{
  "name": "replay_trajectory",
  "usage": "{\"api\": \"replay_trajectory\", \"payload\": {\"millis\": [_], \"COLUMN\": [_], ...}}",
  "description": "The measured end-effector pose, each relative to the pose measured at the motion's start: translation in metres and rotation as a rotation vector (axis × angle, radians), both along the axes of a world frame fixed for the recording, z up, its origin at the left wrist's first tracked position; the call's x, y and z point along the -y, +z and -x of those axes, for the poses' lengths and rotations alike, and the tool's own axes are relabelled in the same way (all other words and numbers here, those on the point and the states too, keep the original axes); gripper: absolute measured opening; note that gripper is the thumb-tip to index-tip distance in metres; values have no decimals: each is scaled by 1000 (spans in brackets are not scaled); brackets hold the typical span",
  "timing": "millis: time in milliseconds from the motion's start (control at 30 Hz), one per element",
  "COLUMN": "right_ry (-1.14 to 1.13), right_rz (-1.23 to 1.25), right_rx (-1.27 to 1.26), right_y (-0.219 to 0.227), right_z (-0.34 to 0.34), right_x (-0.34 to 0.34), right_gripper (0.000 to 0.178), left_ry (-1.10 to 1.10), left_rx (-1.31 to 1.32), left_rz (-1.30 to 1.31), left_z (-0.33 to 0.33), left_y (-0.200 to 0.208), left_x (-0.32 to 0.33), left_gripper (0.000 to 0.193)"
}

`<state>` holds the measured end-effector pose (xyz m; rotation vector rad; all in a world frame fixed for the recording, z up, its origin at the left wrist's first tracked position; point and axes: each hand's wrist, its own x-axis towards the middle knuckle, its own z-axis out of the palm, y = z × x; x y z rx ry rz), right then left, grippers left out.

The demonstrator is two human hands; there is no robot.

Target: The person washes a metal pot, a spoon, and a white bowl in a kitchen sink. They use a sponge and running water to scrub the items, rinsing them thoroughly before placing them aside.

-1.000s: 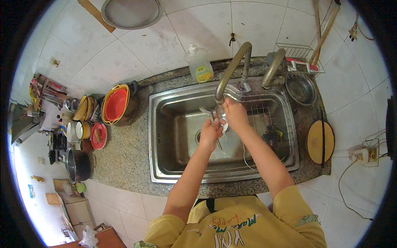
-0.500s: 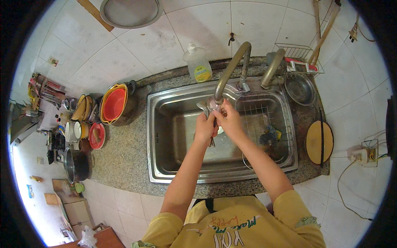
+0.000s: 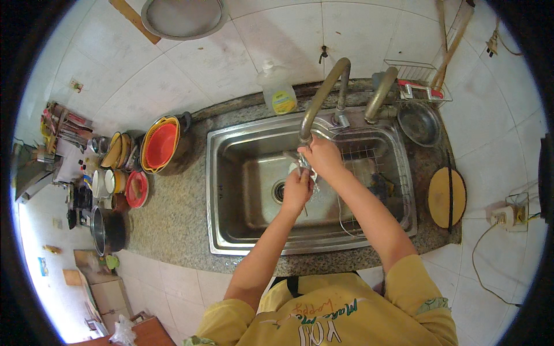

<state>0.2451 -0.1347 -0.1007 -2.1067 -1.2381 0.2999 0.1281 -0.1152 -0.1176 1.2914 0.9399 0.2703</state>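
Under the curved tap [image 3: 323, 95], both my hands are over the left part of a steel sink [image 3: 245, 216]. My left hand [image 3: 297, 189] is closed around metal spoons [image 3: 302, 164]; a thin handle pokes out below the fist. Close by, on the right, my right hand [image 3: 323, 157] is curled just beneath the spout, its thumb beside the spoon heads. What lies inside its fingers is hidden. Water appears to run over the spoons and fingers, and the drain [image 3: 279, 191] shows beside my left hand.
A wire rack [image 3: 358, 154] with a dark scrubber [image 3: 378, 187] occupies the sink's right side. Behind the sink stands a soap bottle [image 3: 277, 89]. Nested red and yellow baskets [image 3: 160, 145] and a dark pot [image 3: 108, 230] are left; a metal bowl [image 3: 418, 124] and round board [image 3: 446, 198] are right.
My left hand has moved right and slightly nearer with the spoons, uncovering the drain. My right hand has shifted a little, and its fingers now curl close under the spout.
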Motion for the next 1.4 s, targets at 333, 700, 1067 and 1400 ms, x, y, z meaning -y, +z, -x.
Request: {"api": "replay_trajectory", "payload": {"millis": [333, 700, 1067, 1400], "right_ry": [141, 131, 41, 0], "right_rz": [-68, -90, -230, -51], "right_rx": [-317, 36, -588, -98], "right_y": [-7, -14, -25, -15], "right_z": [-9, -18, 12, -2], "right_x": [-1, 4, 15, 11], "right_gripper": [43, 23, 41, 22], "left_ry": [83, 108, 147, 138], "left_rx": [343, 460, 433, 388], "left_rz": [286, 673, 507, 492], "left_z": [8, 15, 9, 24], "left_y": [10, 0, -1, 7], "left_x": [-7, -14, -10, -18], "left_gripper": [11, 5, 9, 13]}}
